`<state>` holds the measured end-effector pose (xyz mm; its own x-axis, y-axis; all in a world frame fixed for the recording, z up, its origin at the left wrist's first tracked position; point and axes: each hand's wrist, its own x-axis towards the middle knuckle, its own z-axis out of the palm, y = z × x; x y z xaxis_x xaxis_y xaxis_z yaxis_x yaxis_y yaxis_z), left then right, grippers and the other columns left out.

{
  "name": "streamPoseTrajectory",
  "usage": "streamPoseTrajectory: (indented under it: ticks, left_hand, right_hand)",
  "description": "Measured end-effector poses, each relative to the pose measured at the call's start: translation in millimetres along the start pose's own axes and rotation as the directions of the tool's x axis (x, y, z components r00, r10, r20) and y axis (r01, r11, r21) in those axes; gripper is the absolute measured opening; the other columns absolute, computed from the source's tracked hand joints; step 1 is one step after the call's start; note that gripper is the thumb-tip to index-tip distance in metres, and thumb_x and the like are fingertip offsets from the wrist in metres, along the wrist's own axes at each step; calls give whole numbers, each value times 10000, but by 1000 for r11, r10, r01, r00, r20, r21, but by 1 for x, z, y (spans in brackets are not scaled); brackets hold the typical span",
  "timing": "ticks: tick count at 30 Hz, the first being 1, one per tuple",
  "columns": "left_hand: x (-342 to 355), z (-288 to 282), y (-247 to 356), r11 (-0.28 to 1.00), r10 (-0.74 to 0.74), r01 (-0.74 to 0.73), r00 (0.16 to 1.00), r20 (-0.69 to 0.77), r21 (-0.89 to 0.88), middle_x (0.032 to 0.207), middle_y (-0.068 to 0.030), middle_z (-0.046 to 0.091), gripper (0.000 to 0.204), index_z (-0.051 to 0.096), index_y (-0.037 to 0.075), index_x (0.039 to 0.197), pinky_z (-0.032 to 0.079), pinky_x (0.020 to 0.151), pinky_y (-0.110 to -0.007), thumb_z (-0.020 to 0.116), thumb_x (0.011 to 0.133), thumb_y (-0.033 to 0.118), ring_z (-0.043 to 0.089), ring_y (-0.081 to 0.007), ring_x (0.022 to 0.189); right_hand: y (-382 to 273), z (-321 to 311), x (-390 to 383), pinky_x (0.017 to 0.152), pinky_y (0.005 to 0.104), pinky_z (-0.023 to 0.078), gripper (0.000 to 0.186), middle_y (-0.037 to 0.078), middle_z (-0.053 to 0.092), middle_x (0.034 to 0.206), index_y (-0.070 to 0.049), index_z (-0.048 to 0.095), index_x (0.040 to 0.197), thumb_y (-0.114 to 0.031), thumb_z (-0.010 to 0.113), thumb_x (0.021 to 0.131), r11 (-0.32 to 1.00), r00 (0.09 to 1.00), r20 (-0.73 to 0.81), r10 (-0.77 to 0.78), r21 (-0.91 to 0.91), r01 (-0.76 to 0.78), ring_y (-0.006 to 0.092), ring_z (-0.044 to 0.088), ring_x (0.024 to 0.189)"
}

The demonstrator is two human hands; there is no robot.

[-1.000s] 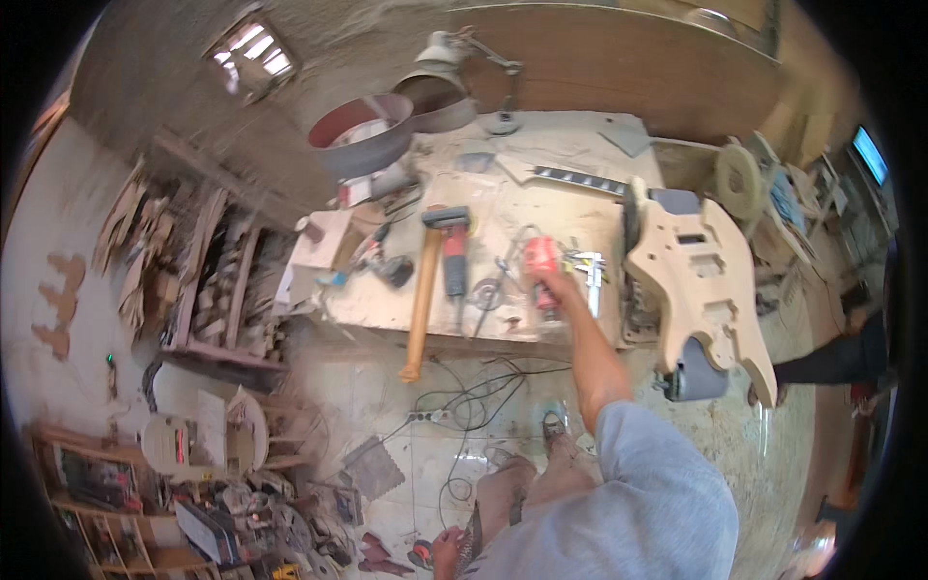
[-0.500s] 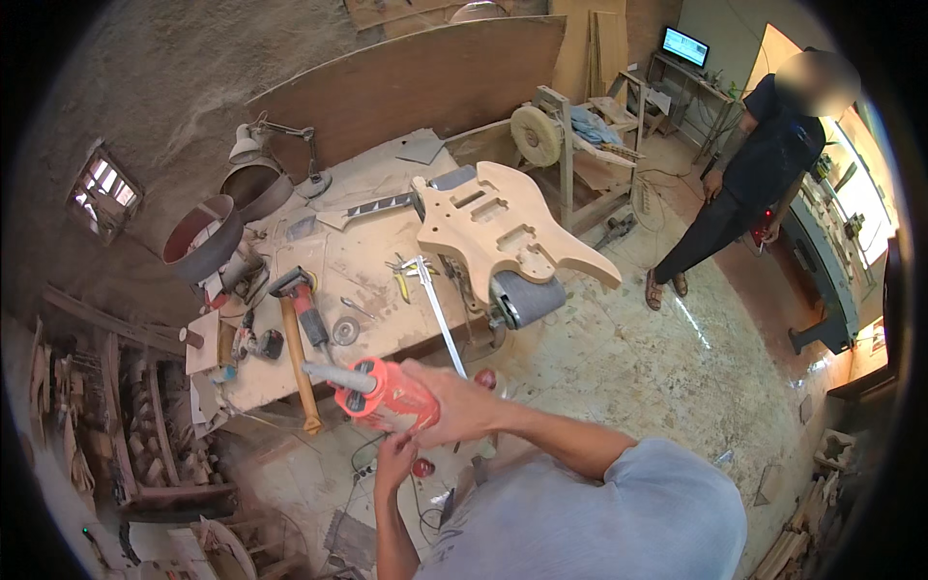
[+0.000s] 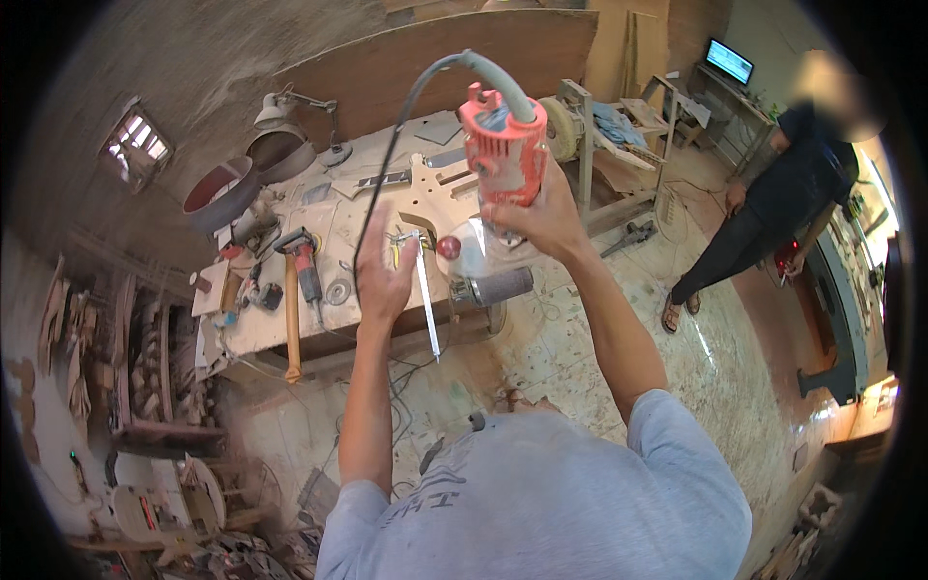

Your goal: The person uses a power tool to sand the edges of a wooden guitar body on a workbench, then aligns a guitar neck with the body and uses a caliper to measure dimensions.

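In my right hand (image 3: pixel 546 217) is a red router (image 3: pixel 507 155), held upright by its body above the bench's front edge. A dark red knob (image 3: pixel 449 248) sticks out at its left, beside a clear base that shows blurred. From its top a dark power cord (image 3: pixel 398 126) arcs over and down past my left hand (image 3: pixel 387 275). That hand is raised, slightly blurred, with fingers apart and the cord running along its side. Behind the router lies a pale wooden guitar body (image 3: pixel 425 198), largely hidden by it. A metal caliper (image 3: pixel 425 300) overhangs the bench edge between my hands.
On the workbench (image 3: pixel 367 304) lie an angle grinder (image 3: pixel 305 280), a wooden-handled hammer (image 3: pixel 291 329), a drill (image 3: pixel 261 287) and a desk lamp (image 3: pixel 274 114). A sanding roller (image 3: pixel 498 287) juts from its front. Another person (image 3: pixel 773 184) stands at the right. Cables trail across the floor.
The router has risen and moved right and away from me, turning upright in my right hand. My left hand has come up from beneath it and opened. The view has shifted slightly.
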<state>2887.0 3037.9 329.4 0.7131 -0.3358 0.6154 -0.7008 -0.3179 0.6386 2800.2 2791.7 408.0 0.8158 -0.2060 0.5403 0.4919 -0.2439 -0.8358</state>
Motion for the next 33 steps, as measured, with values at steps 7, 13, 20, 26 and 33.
streamPoseTrajectory:
  ticks: [7, 13, 20, 26, 33]
  left_hand:
    - [-3, 70, -42, 995, -73, 47, 945, 320, 89, 1525, -226, 557, 671, 605, 107, 1477, 345, 1224, -507, 742, 930, 469, 456, -405, 1475]
    - [-9, 83, -59, 979, -135, 74, 935, 328, 192, 1578, -230, 495, 558, 712, 125, 1361, 324, 1240, -511, 772, 913, 450, 403, -420, 1505]
    - [-10, 94, -68, 982, -165, 129, 940, 300, 136, 1648, -302, 351, 498, 748, 138, 1323, 314, 1249, -476, 781, 915, 421, 330, -464, 1539]
    - [5, 90, -58, 976, -207, 168, 915, 345, 140, 1676, -323, 280, 652, 624, 121, 1466, 305, 1250, -477, 778, 904, 412, 305, -444, 1557]
    - [55, 79, 11, 960, -88, 150, 963, 253, -236, 1668, -291, 333, 736, 462, 56, 1582, 265, 1266, -445, 724, 964, 359, 303, -370, 1575]
  right_hand:
    - [105, -13, 10, 990, 379, 516, 822, 108, 637, 1265, -27, 492, 1423, -210, 874, 720, 999, 996, -78, -44, 16, 45, 204, 635, 1160]
    - [119, -13, 5, 1008, 381, 524, 827, 131, 627, 1291, -25, 479, 1439, -179, 876, 730, 1000, 997, -72, 3, -6, -3, 223, 638, 1187]
    - [109, -12, 7, 996, 368, 537, 795, 105, 685, 1239, -23, 502, 1425, -177, 881, 743, 998, 999, -22, 42, -52, -43, 197, 674, 1127]
    - [115, -20, 9, 944, 328, 533, 635, 48, 701, 1162, -27, 612, 1301, -197, 904, 764, 991, 991, 53, 123, -61, -120, 139, 653, 1043]
    - [114, -19, 10, 946, 340, 535, 655, 55, 708, 1160, -38, 620, 1298, -203, 900, 729, 982, 995, 29, 99, -164, -93, 151, 662, 1021]
